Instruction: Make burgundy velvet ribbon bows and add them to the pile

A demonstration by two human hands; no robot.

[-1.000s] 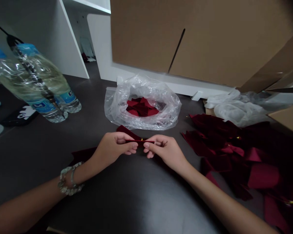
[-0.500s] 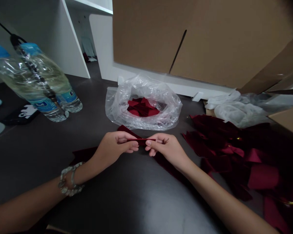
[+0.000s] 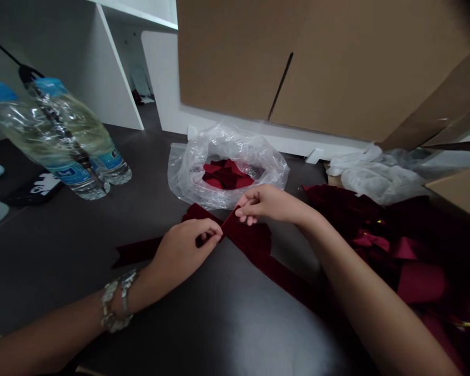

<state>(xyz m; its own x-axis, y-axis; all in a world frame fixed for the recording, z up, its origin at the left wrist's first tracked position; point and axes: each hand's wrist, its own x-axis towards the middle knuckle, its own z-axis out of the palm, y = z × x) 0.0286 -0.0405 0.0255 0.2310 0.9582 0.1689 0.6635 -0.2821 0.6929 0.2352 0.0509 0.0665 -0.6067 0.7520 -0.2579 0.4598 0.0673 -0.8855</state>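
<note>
A short dark red velvet strip (image 3: 229,218) is stretched at a slant between my two hands. My left hand (image 3: 184,245), with bracelets at the wrist, pinches its lower end between thumb and fingertips. The upper end is in the closed fingers of my right hand (image 3: 264,203). Beneath them on the dark table lies a dark red velvet bow (image 3: 254,241); its tails spread to left and lower right, and my left hand hides part of it. Just beyond my hands sits an open clear plastic bag (image 3: 276,162) containing red fabric pieces (image 3: 227,175).
Velvet bows (image 3: 360,224) are heaped at the right, some with gold-coloured bits. Behind them is crumpled plastic (image 3: 376,175). Bottles with blue caps (image 3: 82,136) stand at the left, a cable tool in front of them. A large cardboard sheet (image 3: 329,68) rises at the back.
My right hand has moved up and away, turning the strip from level to slanted. My left hand has shifted slightly down. More of the bow underneath now shows.
</note>
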